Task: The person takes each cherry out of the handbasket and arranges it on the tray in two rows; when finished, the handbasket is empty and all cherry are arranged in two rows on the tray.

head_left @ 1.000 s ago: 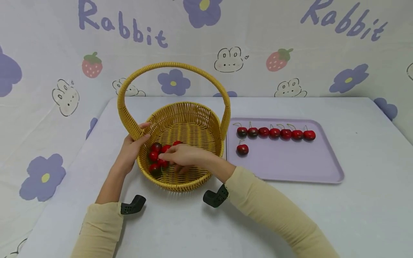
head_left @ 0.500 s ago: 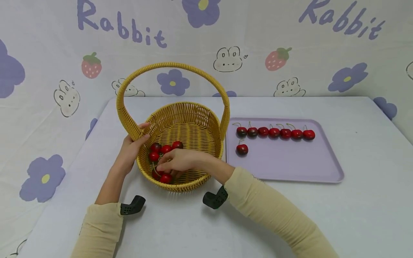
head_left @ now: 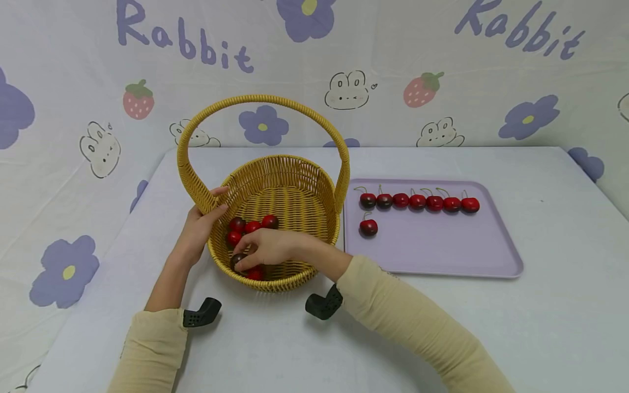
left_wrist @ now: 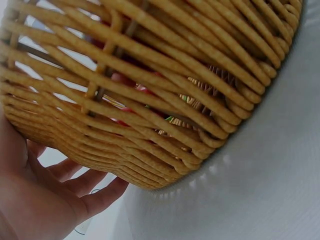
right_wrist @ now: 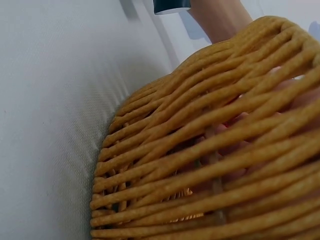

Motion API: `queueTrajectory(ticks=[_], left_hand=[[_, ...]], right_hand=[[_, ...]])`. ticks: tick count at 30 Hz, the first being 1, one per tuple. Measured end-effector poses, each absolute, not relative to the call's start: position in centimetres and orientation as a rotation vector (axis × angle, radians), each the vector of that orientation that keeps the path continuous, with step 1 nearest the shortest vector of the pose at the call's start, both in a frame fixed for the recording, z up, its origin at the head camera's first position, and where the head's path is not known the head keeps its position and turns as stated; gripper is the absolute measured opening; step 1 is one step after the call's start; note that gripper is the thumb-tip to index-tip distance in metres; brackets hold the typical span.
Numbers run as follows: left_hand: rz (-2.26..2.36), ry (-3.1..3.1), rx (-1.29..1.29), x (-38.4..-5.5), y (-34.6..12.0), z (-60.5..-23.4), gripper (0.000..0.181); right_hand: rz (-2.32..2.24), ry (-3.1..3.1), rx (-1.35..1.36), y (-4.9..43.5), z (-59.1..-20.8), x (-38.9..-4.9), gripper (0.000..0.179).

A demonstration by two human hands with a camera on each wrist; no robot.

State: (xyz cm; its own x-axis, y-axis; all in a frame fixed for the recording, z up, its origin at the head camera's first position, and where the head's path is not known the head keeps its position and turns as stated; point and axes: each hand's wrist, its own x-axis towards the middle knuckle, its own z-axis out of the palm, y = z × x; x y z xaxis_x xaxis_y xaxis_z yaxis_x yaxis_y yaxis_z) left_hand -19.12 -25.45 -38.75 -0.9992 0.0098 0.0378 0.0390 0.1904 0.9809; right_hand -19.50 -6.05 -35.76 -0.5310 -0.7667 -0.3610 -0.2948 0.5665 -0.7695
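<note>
A yellow woven basket (head_left: 278,285) with a tall arched handle stands left of centre. My left hand (head_left: 194,233) grips its left rim beside the handle's foot, thumb over the edge. In the left wrist view, the left hand's fingers (left_wrist: 97,197) lie along the outside of the wicker. Inside the basket, my right hand (head_left: 272,246) pinches a dark red cherry (head_left: 238,260) between thumb and fingers, near the front left wall. Several other cherries (head_left: 237,224) lie around it, one red cherry (head_left: 255,274) partly under the hand. Wicker mostly hides the right hand in the right wrist view.
Right of the basket lies a lilac tray (head_left: 442,245). Along its back edge runs a row of several stemmed cherries (head_left: 417,202), with a single cherry (head_left: 368,227) below the row's left end. A printed cloth (head_left: 383,49) hangs behind the white table (head_left: 275,349).
My right hand has moved toward the front left of the basket, from the middle cherries to the dark one it now pinches. Cherries there have shifted. The left hand stays on the rim.
</note>
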Motion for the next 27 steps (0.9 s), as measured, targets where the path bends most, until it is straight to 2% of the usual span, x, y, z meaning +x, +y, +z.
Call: queueTrajectory(ticks=[11, 27], left_hand=[[-1.986, -2.399, -0.046, -19.1, -25.4, -38.7, 0.045], [-1.973, -2.409, -0.033, -19.0, -25.4, -38.6, 0.045]], right_hand=[[-1.11, 2.046, -0.724, -5.2, -35.2, -19.9, 0.038], [-1.307, 1.82, -0.725, -2.0, -33.9, -20.7, 0.036]])
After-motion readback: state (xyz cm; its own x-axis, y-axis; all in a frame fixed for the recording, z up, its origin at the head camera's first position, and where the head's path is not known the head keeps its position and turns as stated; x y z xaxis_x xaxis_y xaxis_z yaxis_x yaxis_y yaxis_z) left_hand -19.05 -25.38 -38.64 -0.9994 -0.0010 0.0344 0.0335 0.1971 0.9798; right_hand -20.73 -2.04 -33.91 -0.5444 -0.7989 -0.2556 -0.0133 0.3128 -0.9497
